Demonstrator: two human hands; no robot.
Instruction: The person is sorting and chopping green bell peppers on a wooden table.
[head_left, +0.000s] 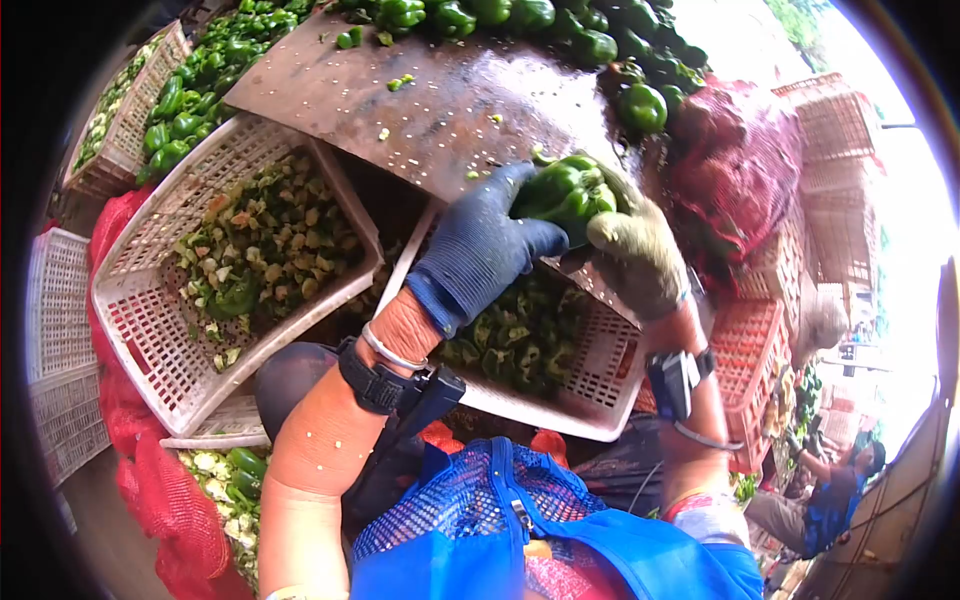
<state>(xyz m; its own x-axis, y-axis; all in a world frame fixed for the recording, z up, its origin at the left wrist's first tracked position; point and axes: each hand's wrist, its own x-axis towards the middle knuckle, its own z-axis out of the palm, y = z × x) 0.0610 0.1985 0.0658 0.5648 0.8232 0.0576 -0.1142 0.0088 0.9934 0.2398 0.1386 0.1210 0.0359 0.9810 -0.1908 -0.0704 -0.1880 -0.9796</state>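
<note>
A whole green bell pepper [570, 196] is held between both hands over the near edge of the board. My left hand [480, 245], in a blue glove, grips its left side with thumb and fingers. On the right, my right hand [645, 245], in a pale greenish glove, wraps round the other side with its thumb on the front. Whether the right hand also has a tool in it is hidden. Directly below stands a white plastic crate [600, 425] holding pieces of green pepper [520, 335].
A wooden board [420, 100] scattered with seeds bears more peppers [640, 108] along its far side. At left, another white crate [150, 300] holds pepper cores [270, 235]. Red mesh sacks [735, 165] and stacked crates [830, 170] stand at right. Another person [830, 500] sits far right.
</note>
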